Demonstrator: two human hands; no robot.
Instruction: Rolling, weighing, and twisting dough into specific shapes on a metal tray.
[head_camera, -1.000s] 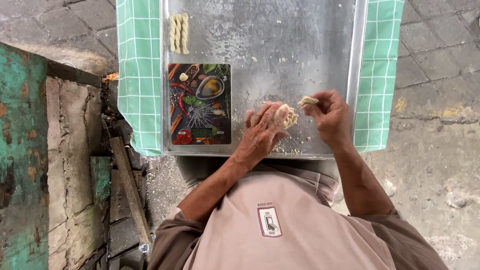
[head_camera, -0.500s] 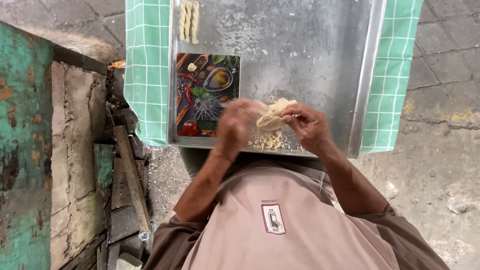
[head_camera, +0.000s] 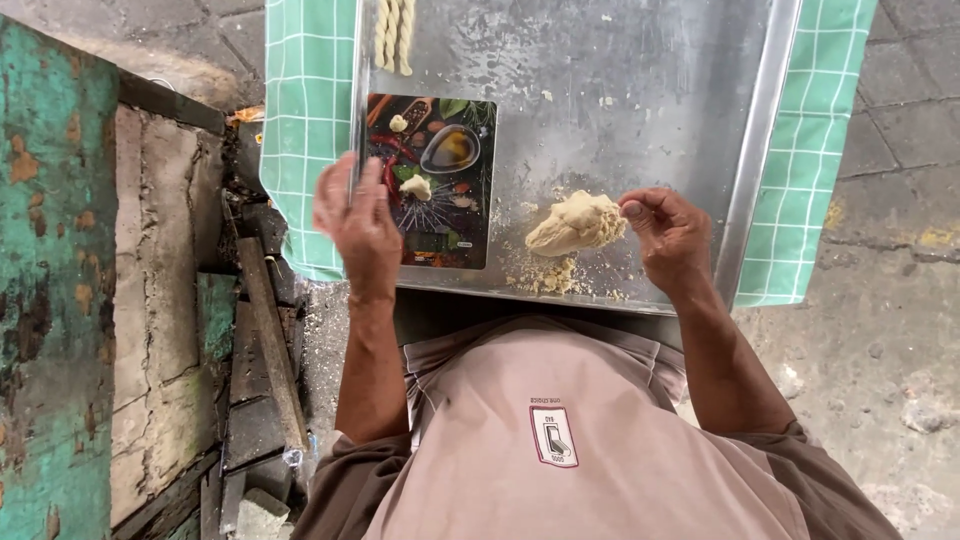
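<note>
One dough lump (head_camera: 575, 222) lies lengthwise left-right; right hand (head_camera: 668, 235) pinches its end; left hand (head_camera: 358, 215) hovers released.

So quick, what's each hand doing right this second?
Left hand: fingers open, holding nothing, hovering at the picture-printed scale.
Right hand: fingers curled, thumb side touching the dough lump; a pinched bit cannot be told.

A pale, crumbly dough lump (head_camera: 575, 222) was seen resting on the metal tray (head_camera: 640, 90), loose crumbs (head_camera: 545, 275) scattered just below it. A small dough piece (head_camera: 417, 186) was laid on the printed board (head_camera: 440, 215), another smaller bit (head_camera: 398, 123) near its upper corner.
</note>
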